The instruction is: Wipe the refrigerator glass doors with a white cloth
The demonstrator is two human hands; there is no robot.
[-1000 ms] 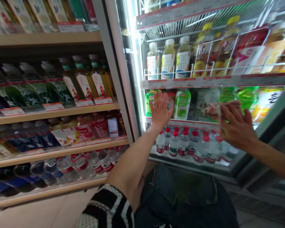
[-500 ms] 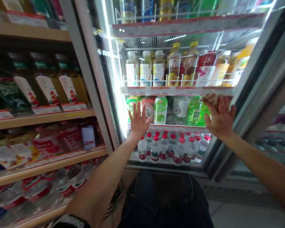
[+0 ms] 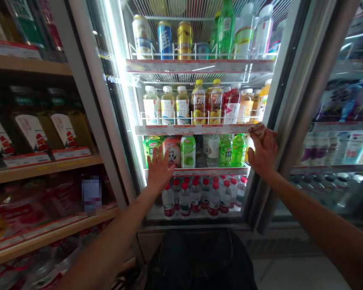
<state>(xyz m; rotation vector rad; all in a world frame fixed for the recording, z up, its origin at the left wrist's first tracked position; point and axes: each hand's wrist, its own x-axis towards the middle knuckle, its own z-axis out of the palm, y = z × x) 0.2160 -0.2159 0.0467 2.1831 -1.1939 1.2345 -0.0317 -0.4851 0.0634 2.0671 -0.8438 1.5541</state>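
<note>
My right hand (image 3: 264,155) is pressing a crumpled brownish cloth (image 3: 257,129) at the right side of a glass-fronted drinks fridge, close to the metal door frame (image 3: 286,129). Its fingers lie over the cloth. Lower on the left, my left hand (image 3: 159,171) is spread flat, apparently against the glass, and holds nothing. Behind its fingers show a green bottle (image 3: 151,145) and a red-labelled tea bottle (image 3: 173,151). A white and green bottle (image 3: 188,151) stands just to the right of that hand. Whether the left palm fully touches the glass is hidden.
Wooden shelves (image 3: 42,165) with bottled drinks run along the left. Inside the fridge, cans (image 3: 165,40), tea bottles (image 3: 167,104) and red-capped water bottles (image 3: 186,199) stand in rows. Another fridge section (image 3: 335,145) is on the right. My legs (image 3: 199,257) are below.
The view has shifted, showing more of the upper shelf. My right hand and the cloth have moved rightward across the fridge front to the door frame. The left hand stays spread.
</note>
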